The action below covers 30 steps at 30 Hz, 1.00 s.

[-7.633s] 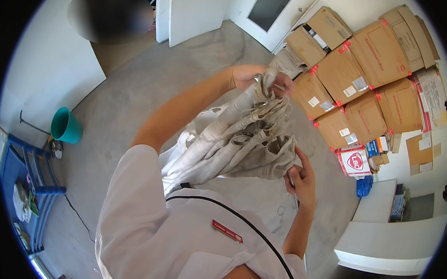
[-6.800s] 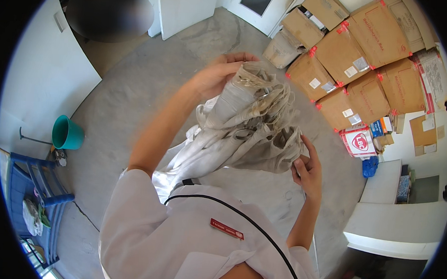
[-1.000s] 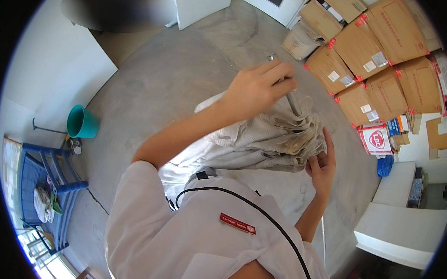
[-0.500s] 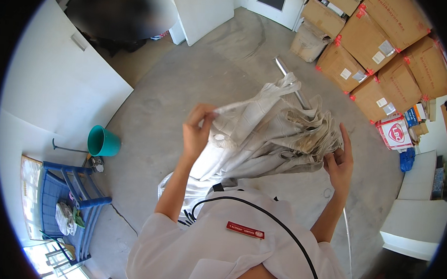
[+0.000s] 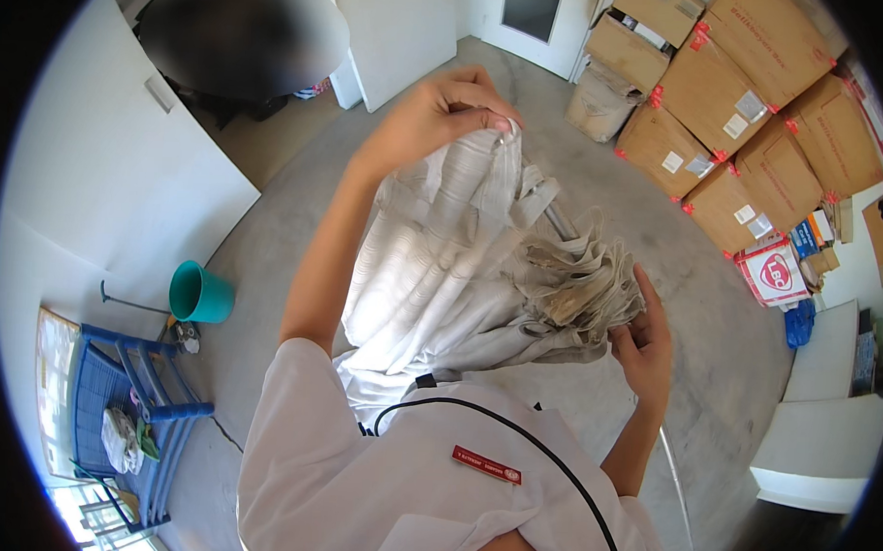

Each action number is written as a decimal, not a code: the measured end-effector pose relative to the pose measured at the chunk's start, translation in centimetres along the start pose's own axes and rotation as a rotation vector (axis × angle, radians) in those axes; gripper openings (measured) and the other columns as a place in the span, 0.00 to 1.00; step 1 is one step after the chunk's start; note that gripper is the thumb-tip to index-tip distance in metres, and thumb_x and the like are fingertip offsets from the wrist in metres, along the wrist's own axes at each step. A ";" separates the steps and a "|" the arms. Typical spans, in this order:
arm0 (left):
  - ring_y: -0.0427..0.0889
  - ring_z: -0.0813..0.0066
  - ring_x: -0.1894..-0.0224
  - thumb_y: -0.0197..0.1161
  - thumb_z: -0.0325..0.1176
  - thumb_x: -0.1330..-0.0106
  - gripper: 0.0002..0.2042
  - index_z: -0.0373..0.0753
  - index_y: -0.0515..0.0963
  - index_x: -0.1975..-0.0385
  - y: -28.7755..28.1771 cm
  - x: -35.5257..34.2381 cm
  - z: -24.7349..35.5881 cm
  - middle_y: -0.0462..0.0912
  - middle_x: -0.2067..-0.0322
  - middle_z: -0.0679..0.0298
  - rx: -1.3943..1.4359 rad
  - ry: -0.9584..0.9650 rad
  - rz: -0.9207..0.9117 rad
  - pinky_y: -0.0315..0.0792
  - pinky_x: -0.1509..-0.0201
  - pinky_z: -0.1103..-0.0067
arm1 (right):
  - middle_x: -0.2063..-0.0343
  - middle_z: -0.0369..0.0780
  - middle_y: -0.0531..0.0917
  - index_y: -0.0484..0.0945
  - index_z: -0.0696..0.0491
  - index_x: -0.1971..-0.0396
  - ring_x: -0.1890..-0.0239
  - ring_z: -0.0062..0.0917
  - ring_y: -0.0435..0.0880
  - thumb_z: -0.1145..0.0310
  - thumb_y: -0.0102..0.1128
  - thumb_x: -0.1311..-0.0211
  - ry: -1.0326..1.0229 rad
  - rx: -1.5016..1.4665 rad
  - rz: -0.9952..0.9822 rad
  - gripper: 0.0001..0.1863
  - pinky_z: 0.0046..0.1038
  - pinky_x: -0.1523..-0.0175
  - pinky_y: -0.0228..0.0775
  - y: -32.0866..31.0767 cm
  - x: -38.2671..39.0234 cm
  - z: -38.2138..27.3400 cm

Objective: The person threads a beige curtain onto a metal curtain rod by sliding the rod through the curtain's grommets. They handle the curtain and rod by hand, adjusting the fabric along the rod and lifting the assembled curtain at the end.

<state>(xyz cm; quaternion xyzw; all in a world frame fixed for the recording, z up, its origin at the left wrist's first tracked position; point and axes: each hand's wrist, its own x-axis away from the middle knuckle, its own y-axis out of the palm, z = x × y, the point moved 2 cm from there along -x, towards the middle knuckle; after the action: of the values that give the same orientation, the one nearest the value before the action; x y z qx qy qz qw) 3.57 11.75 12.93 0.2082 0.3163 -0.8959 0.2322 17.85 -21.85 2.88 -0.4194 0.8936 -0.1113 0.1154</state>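
Observation:
A long, pale, sheer curtain (image 5: 432, 265) hangs bunched in front of me, with a ring-like eyelet in its creased, greyish gathered end. Out of the folds pokes part of a shiny metal rod (image 5: 560, 222); most of its length is hidden. My left hand (image 5: 439, 118) is raised on the far side, fingers pinching the curtain's top edge. At the right of the gathered folds, my right hand (image 5: 647, 346) grips the bunched edge between thumb and curled fingers, its index finger stretched up along the outside.
Cardboard boxes (image 5: 710, 110) are stacked at the far right. To the left stand a teal bucket (image 5: 202, 293) and a blue chair-like frame (image 5: 136, 380) with things on it. A white door panel (image 5: 152, 135) is at the left. Another person, blurred (image 5: 245, 35), is at the far left.
My left hand has moved up and away from me, lifting the curtain's edge and spreading the cloth higher. More of the rod is covered. My right hand stays at the bunched folds.

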 end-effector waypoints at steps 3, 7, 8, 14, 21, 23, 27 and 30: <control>0.78 0.78 0.63 0.69 0.34 0.37 0.07 0.45 0.89 0.62 -0.4 -1.5 -2.1 0.80 0.67 0.69 0.064 -0.074 -0.081 0.71 0.55 0.81 | 0.77 0.33 0.78 0.61 0.47 0.28 0.78 0.11 0.72 0.88 0.51 0.45 0.014 -0.010 -0.019 0.42 0.16 0.74 0.62 -0.2 0.1 -0.6; 0.80 0.77 0.61 0.67 0.34 0.35 0.07 0.41 0.88 0.62 0.3 -2.5 -4.2 0.84 0.65 0.68 0.150 -0.077 -0.166 0.73 0.53 0.78 | 0.74 0.33 0.80 0.60 0.48 0.28 0.78 0.11 0.72 0.88 0.51 0.44 0.032 -0.051 -0.039 0.41 0.15 0.74 0.62 -0.1 0.0 -0.9; 0.79 0.76 0.61 0.66 0.33 0.35 0.07 0.39 0.87 0.63 0.8 -2.6 -5.0 0.84 0.64 0.67 0.180 -0.058 -0.182 0.73 0.54 0.77 | 0.73 0.33 0.80 0.59 0.48 0.28 0.78 0.11 0.72 0.88 0.50 0.44 0.037 -0.058 -0.045 0.41 0.15 0.74 0.62 -0.1 0.0 -1.0; 0.81 0.73 0.54 0.66 0.36 0.36 0.12 0.38 0.85 0.57 10.6 -0.2 -8.5 0.86 0.60 0.61 0.447 -0.212 -0.362 0.73 0.44 0.76 | 0.69 0.35 0.82 0.58 0.49 0.27 0.77 0.10 0.72 0.86 0.51 0.41 0.077 -0.100 -0.077 0.40 0.14 0.75 0.60 -0.1 0.0 -0.2; 0.80 0.71 0.51 0.65 0.34 0.38 0.17 0.35 0.81 0.51 10.8 6.4 -9.4 0.84 0.55 0.62 0.696 -0.247 -0.163 0.70 0.39 0.75 | 0.71 0.34 0.82 0.56 0.48 0.26 0.76 0.11 0.74 0.86 0.52 0.40 0.065 -0.065 -0.010 0.41 0.14 0.75 0.60 0.0 0.0 -0.2; 0.79 0.71 0.50 0.65 0.33 0.38 0.16 0.35 0.82 0.51 9.3 8.5 -9.0 0.83 0.53 0.62 0.566 -0.237 -0.149 0.69 0.38 0.74 | 0.71 0.34 0.82 0.56 0.48 0.27 0.76 0.11 0.74 0.87 0.52 0.41 0.061 -0.061 -0.001 0.41 0.14 0.75 0.60 0.1 -0.1 -0.6; 0.79 0.73 0.50 0.66 0.34 0.35 0.13 0.34 0.83 0.55 8.2 12.0 -10.4 0.83 0.53 0.63 0.341 -0.306 -0.138 0.71 0.40 0.76 | 0.72 0.34 0.82 0.56 0.47 0.27 0.77 0.11 0.74 0.87 0.51 0.41 0.081 -0.070 -0.025 0.41 0.14 0.75 0.61 0.3 -0.4 -0.7; 0.80 0.74 0.50 0.65 0.36 0.32 0.12 0.34 0.85 0.59 6.2 11.8 -11.7 0.83 0.54 0.63 0.481 -0.439 0.025 0.72 0.43 0.78 | 0.73 0.33 0.81 0.56 0.47 0.27 0.77 0.10 0.74 0.87 0.50 0.41 0.095 -0.089 -0.044 0.41 0.14 0.76 0.60 0.2 -0.4 -0.3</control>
<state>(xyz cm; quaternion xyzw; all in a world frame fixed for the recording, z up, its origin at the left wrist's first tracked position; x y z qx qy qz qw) 0.11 11.83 -4.52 0.0630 0.0354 -0.9655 0.2501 17.90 -21.37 3.19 -0.4377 0.8927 -0.0936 0.0518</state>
